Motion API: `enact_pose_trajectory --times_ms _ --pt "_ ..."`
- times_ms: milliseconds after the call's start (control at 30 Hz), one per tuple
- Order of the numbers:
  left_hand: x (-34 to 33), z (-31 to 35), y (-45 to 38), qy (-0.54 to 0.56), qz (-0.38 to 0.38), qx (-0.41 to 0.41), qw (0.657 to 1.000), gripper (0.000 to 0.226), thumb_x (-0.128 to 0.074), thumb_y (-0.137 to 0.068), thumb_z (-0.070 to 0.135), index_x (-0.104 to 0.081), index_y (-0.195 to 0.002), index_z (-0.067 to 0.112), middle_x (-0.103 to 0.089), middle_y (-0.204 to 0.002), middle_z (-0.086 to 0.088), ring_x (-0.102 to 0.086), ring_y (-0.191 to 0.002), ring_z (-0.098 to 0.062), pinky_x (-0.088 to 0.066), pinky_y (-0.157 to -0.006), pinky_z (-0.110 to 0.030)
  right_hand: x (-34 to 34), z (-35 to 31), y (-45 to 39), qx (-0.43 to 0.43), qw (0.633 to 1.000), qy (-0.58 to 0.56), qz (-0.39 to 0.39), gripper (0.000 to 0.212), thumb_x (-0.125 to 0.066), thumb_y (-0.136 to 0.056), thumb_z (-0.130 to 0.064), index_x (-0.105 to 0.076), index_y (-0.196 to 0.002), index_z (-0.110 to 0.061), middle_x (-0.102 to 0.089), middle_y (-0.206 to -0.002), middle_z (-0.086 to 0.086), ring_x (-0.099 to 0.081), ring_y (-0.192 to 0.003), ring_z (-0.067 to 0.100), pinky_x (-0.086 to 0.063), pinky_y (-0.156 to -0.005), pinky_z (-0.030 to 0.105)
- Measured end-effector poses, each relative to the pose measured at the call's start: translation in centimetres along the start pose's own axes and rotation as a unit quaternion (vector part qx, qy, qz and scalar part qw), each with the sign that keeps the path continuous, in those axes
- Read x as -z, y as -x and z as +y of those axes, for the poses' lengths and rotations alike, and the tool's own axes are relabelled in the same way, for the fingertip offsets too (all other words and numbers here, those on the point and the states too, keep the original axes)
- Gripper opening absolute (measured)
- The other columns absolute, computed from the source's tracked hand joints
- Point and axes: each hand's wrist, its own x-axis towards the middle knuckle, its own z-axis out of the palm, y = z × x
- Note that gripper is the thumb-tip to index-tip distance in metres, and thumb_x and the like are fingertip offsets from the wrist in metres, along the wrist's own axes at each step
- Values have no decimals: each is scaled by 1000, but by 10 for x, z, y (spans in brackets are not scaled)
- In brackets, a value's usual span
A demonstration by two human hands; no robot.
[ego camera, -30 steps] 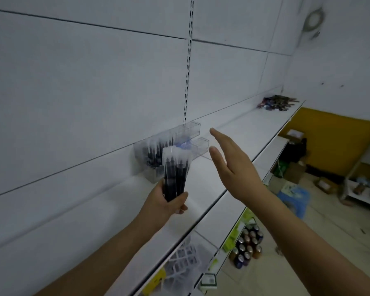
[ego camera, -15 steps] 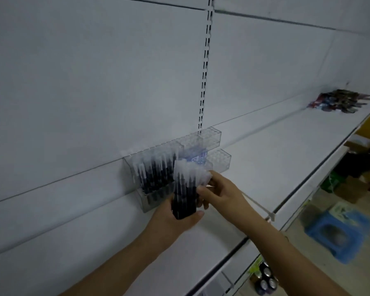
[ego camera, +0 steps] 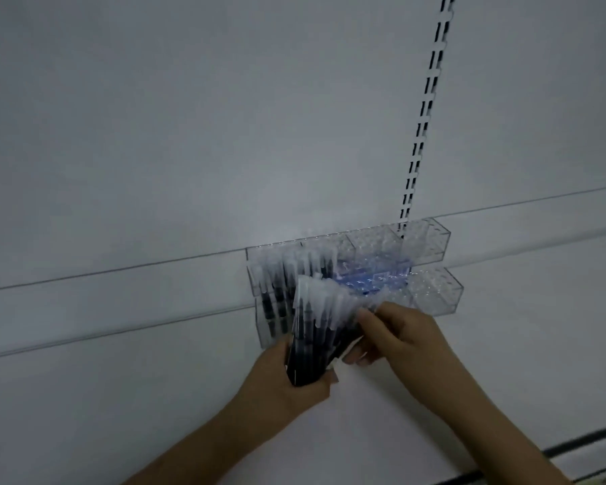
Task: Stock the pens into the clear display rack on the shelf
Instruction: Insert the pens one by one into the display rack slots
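I see my left hand [ego camera: 291, 379] clenched round the bottom of a bundle of pens [ego camera: 321, 330], dark barrels with clear caps fanned upward, while my right hand [ego camera: 396, 336] pinches the caps at the bundle's right edge, just in front of the clear rack [ego camera: 431, 264]. The rack stands at the far side of the white shelf [ego camera: 154, 397] against the wall panel [ego camera: 189, 117]; its left cells hold pens, its right cells look open. A slotted rail [ego camera: 424, 127] rises behind the rack.
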Motion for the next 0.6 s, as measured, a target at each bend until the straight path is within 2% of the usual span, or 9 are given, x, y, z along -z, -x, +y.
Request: enact_pose_trajectory --times_ms 67,167,267,333,367,500,600 --pt "3 1 3 13 14 12 1000 21 -75 -72 0 -67 -85 15 -74 -78 0 -68 -72 -9 -51 -63 -19 3 -4 -5 5 1000 -4 17 25 -49 -101 -22 -70 -92 -10 -74 -68 3 -72 -61 21 -60 -68 39" --pt "9 0 13 68 34 33 997 17 -74 -75 -3 -64 -87 4 -73 -74 -5 -66 -64 -13 -50 -58 -20 14 -13 -13 41 996 -28 80 25 -48 -101 -22 -71 -93 -14 -74 -72 3 -71 -62 22 -59 -68 39" --pt "13 -1 20 79 44 25 996 10 -70 -77 -4 -63 -84 -1 -70 -69 -6 -64 -60 -13 -49 -56 -19 30 -26 -25 112 986 -25 124 17 -52 -100 -19 -68 -95 -14 -74 -77 -3 -70 -65 13 -54 -65 20" --pt "15 -2 20 76 46 17 996 6 -67 -81 -1 -64 -83 -4 -70 -65 -5 -63 -58 -12 -48 -56 -20 33 -30 -34 143 985 4 99 8 -56 -98 -15 -63 -101 -15 -74 -77 -7 -71 -68 6 -51 -66 10" --pt "15 -2 21 75 48 13 996 11 -67 -79 5 -64 -83 -5 -69 -65 -4 -63 -59 -12 -48 -57 -21 32 -30 -39 146 986 21 81 7 -58 -97 -14 -61 -102 -16 -74 -77 -7 -71 -69 4 -50 -67 8" --pt "17 -3 20 107 72 4 992 26 -69 -68 26 -67 -77 2 -69 -68 -6 -62 -62 -20 -48 -59 -28 22 -28 -52 153 984 89 13 4 -62 -94 -16 -62 -92 -13 -73 -80 -6 -70 -68 0 -54 -67 10" --pt "17 -3 20 118 75 -8 990 27 -68 -68 27 -67 -77 1 -68 -69 -6 -62 -63 -20 -47 -59 -27 20 -25 -61 162 974 156 8 10 -62 -95 -24 -63 -90 -15 -72 -74 -9 -68 -66 -3 -51 -67 7"
